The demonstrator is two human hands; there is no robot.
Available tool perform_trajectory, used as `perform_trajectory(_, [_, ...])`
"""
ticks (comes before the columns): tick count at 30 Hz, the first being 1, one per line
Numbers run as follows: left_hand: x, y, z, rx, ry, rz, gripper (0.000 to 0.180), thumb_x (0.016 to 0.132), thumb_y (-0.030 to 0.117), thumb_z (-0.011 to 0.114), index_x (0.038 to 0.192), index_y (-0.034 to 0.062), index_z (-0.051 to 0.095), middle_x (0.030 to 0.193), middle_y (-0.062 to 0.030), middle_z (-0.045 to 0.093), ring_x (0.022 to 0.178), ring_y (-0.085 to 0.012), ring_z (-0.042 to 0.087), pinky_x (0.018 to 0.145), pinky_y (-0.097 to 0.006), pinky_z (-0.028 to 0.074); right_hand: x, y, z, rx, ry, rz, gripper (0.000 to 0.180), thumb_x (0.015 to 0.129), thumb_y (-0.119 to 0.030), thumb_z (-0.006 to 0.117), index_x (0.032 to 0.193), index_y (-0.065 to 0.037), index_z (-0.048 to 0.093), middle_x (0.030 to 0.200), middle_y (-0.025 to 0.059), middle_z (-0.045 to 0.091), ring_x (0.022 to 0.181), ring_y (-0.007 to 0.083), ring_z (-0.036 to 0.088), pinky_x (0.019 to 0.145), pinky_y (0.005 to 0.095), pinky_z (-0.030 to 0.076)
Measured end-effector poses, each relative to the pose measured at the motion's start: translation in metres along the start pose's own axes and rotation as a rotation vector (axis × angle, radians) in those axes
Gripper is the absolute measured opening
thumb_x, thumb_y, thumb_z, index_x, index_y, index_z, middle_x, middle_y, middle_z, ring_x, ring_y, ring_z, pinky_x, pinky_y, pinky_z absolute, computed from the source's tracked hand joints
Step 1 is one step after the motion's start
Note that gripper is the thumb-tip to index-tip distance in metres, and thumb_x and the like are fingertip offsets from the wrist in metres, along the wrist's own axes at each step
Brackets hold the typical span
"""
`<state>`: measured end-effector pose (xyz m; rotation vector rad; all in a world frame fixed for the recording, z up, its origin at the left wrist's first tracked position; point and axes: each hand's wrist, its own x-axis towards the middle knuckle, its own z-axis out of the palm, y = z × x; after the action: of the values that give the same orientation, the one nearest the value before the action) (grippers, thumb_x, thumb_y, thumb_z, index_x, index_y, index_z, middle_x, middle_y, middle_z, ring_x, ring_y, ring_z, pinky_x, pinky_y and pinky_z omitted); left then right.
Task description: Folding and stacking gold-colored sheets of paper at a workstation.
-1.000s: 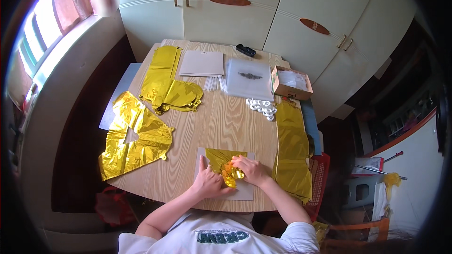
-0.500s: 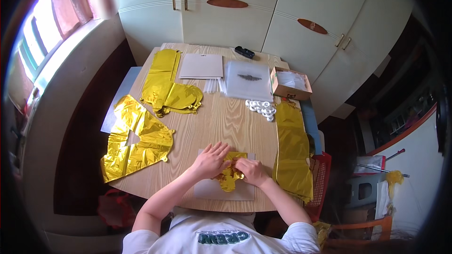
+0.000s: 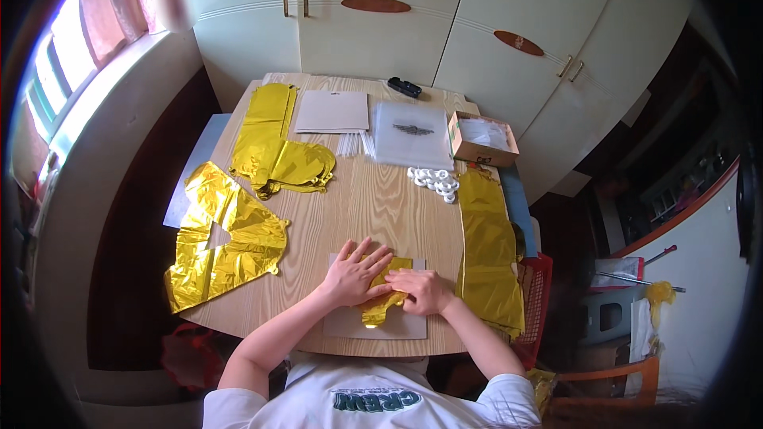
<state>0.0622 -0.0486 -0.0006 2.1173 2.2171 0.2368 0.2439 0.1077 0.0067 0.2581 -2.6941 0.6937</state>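
Observation:
A folded gold foil balloon (image 3: 374,315) lies on a grey-beige card (image 3: 342,324) at the table's near edge. My left hand (image 3: 350,276) is open on it, palm down with the fingers spread, covering the foil's left side. From the right, my right hand (image 3: 423,291) reaches across the foil; its upper fingers are stretched out and lie on the gold surface, while the thumb side is partly hidden. Between and below the hands, a narrow piece of the foil sticks out toward me.
Gold foil sheets lie at left (image 3: 226,230), far left (image 3: 266,139) and right (image 3: 489,250). Farther back are cards (image 3: 332,111), clear bags (image 3: 415,139), white rolls (image 3: 435,181), a box (image 3: 483,139) and a black object (image 3: 404,86). A red basket (image 3: 536,294) stands beside the table.
My right hand's fingers have stretched leftward over the foil from a curled hold. My left fingers have spread wider. The foil's lower piece has shifted slightly left, and the view has moved a little.

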Motion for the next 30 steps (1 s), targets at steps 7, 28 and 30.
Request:
perform_trajectory(7, [0.002,-0.001,0.001,0.019,0.014,0.007,0.079,0.095,0.068,0.034,0.154,0.0161,0.034,0.160,-0.0048,0.031,0.150,-0.0328,0.021,0.120,-0.056,0.013,0.023,-0.005,0.015,0.125,0.200,0.399,0.040,0.098,-0.019,0.052,0.132,0.000,0.059,0.137,0.0211,0.057,0.129,0.0350,0.054,0.113,0.0461,0.038])
perform_trajectory(28, [-0.009,-0.020,0.002,-0.011,0.067,-0.002,0.087,0.095,0.062,0.037,0.151,-0.0047,0.029,0.158,-0.0182,0.032,0.149,-0.0288,0.025,0.121,-0.051,0.016,0.011,-0.015,0.040,-0.419,-0.058,0.419,0.077,0.094,-0.045,0.055,0.146,0.008,0.035,0.152,0.0269,0.036,0.145,0.0369,0.032,0.121,0.0484,0.021])
perform_trajectory(30, [-0.014,-0.023,0.001,-0.004,0.051,-0.028,0.088,0.096,0.063,0.036,0.151,-0.0048,0.028,0.158,-0.0184,0.031,0.149,-0.0293,0.024,0.121,-0.052,0.015,0.012,-0.018,0.037,-0.422,-0.085,0.436,0.081,0.094,-0.048,0.054,0.147,0.009,0.033,0.153,0.0270,0.035,0.146,0.0370,0.030,0.121,0.0481,0.019])
